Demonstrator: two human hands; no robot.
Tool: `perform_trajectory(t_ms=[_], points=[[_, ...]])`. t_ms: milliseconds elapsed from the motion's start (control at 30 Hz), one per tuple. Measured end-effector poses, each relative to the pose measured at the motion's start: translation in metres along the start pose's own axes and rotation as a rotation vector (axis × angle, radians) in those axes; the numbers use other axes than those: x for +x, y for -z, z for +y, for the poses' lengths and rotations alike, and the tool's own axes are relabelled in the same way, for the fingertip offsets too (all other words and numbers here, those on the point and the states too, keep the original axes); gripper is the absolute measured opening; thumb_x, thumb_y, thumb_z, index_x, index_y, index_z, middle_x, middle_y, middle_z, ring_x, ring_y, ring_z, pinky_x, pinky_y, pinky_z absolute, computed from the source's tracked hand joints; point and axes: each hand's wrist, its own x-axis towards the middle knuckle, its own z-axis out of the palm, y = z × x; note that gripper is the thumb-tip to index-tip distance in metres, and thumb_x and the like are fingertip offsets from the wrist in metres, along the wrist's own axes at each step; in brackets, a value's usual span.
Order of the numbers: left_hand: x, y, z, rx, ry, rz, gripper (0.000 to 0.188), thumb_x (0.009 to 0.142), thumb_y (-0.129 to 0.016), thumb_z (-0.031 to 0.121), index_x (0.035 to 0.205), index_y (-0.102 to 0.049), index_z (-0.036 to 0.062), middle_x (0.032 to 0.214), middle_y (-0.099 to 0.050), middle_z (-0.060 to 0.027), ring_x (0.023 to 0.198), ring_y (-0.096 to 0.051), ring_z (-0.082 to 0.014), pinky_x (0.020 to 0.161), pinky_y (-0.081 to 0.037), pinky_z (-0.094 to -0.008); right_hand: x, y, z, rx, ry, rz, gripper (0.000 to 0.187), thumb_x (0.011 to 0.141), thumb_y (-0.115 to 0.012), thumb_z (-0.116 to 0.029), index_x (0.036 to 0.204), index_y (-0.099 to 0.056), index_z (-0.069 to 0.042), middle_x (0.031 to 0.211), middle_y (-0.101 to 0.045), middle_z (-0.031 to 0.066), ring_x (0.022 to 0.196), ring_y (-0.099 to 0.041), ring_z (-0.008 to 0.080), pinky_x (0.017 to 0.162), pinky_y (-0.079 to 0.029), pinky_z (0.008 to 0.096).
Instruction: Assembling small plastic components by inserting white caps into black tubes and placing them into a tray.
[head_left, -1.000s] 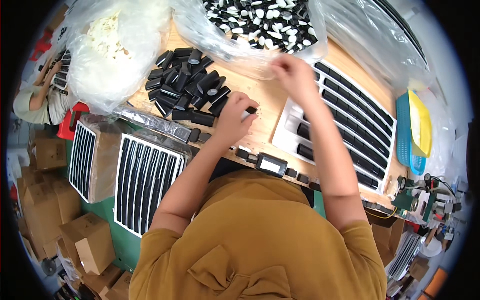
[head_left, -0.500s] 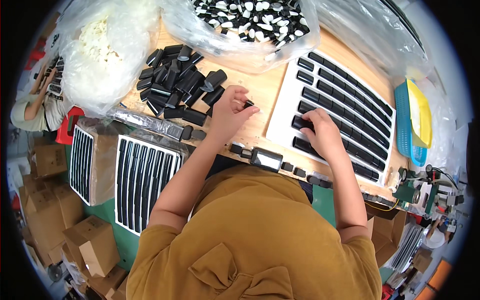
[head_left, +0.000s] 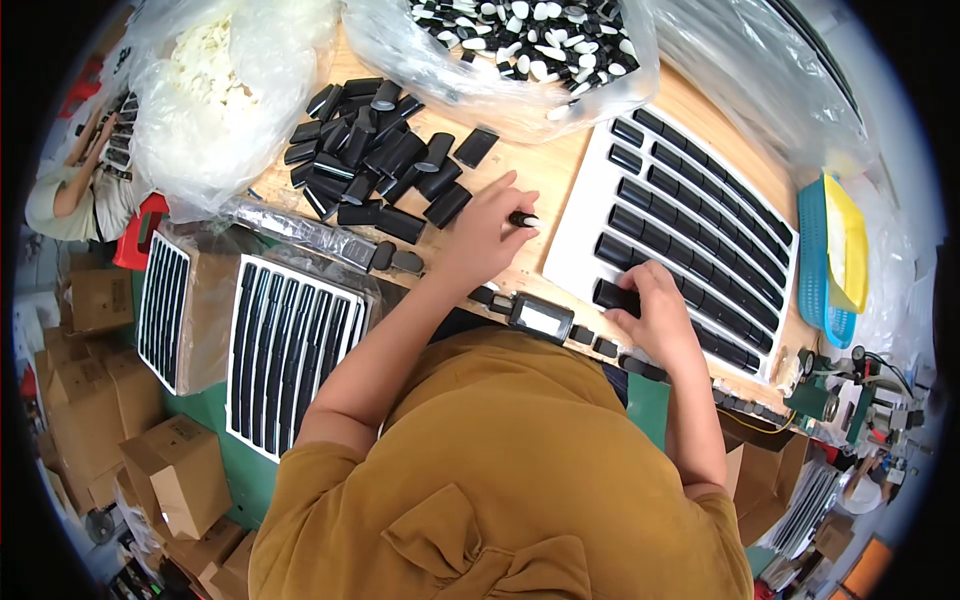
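On the wooden bench [head_left: 545, 175], the right hand [head_left: 655, 310] closes its grip on a black cap [head_left: 612, 296] at the white tray [head_left: 585, 215] of caps; the left hand [head_left: 490, 230] pinches a small black piece [head_left: 523, 219]. Beyond lie loose black caps [head_left: 370, 160] and a clear bag [head_left: 520, 50] of black-and-white pieces.

I see black caps [head_left: 375, 165] on a tan wooden bench [head_left: 540, 175], a white tray [head_left: 585, 215] striped with black pieces, and a blue basket [head_left: 815, 255].
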Motion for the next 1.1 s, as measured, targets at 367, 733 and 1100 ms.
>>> perform_trajectory(t_ms=[367, 733, 1100], points=[[0.0, -0.004, -0.01, 0.199, -0.199, 0.084, 0.029, 0.073, -0.082, 0.009, 0.096, -0.066, 0.0067, 0.118, -0.061, -0.0088, 0.129, -0.049, -0.0329, 0.104, -0.042, -0.0411, 0.065, 0.007, -0.025, 0.369, -0.005, 0.094, 0.031, 0.082, -0.08, -0.006, 0.11, -0.068, -0.004, 0.093, -0.061, 0.0038, 0.077, -0.057, 0.0103, 0.063, -0.045, 0.0226], [-0.003, -0.011, -0.008, 0.218, -0.238, 0.105, 0.033, 0.069, -0.083, 0.007, 0.093, -0.062, 0.0015, 0.113, -0.059, -0.0106, 0.124, -0.051, -0.0343, 0.098, -0.045, -0.0413, 0.097, -0.027, -0.057, 0.192, 0.268, 0.027, 0.027, 0.079, -0.077, -0.004, 0.104, -0.066, -0.003, 0.094, -0.062, 0.0139, 0.078, -0.064, 0.0301, 0.068, -0.053, 0.037], [0.003, -0.008, -0.011, 0.208, -0.145, 0.035, 0.034, 0.073, -0.078, 0.004, 0.104, -0.063, 0.001, 0.124, -0.059, -0.0114, 0.131, -0.047, -0.0334, 0.106, -0.041, -0.0417, 0.113, -0.04, -0.06, 0.028, 0.222, -0.077, 0.034, 0.079, -0.073, -0.002, 0.112, -0.063, -0.006, 0.093, -0.061, 0.0152, 0.085, -0.066, 0.0371, 0.073, -0.054, 0.0442]])
